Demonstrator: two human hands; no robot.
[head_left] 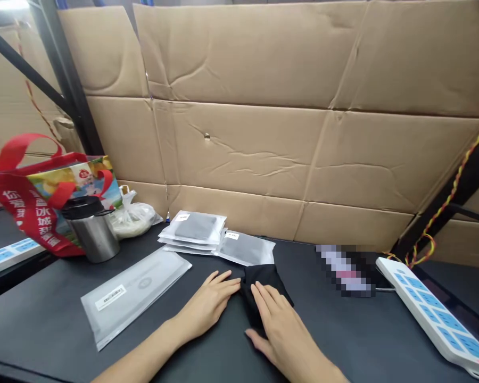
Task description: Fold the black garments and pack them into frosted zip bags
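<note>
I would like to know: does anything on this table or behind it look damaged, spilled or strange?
The cardboard behind the table is creased and has what looks like a small hole left of its middle, so it seems worn. Near the right-hand power strip, a pixelated patch hides something. I see no spill.

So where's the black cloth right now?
In the head view, the black cloth lies on the dark table just right of centre, partly under the right hand, with the left hand close on its left.

A steel flask (96,236) before a red bag (30,199) — cardboard (255,138) behind.
</note>
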